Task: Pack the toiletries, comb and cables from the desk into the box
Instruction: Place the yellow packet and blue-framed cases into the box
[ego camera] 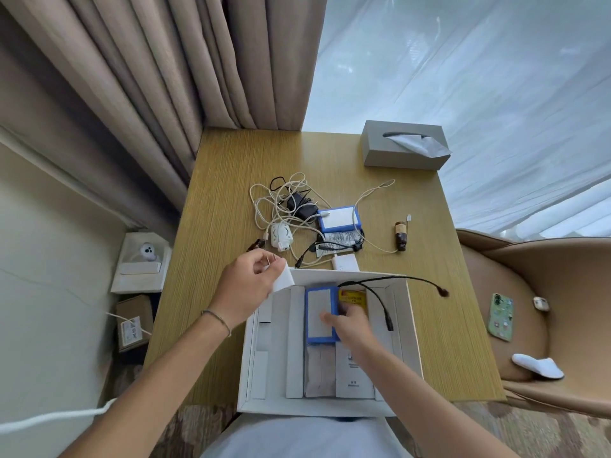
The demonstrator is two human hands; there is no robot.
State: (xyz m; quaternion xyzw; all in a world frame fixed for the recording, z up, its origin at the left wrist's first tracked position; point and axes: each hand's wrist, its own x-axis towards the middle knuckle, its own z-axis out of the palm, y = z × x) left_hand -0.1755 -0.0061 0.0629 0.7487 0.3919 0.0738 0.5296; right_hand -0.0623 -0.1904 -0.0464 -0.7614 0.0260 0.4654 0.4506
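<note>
In the lower centre of the frame, the open white cardboard box (413, 328) sits on the wooden desk (218, 206), already holding a blue-edged flat white pack (318, 314), a yellow packet (353, 298) and a stiff black cable (390, 282). The right hand (350, 325) rests on the pack, fingers loosely curled. The left hand (248, 282) pinches a small white block (281, 276), judged light and rigid. The tangled white cables (281, 206) above are limp, best gathered as a bundle.
</note>
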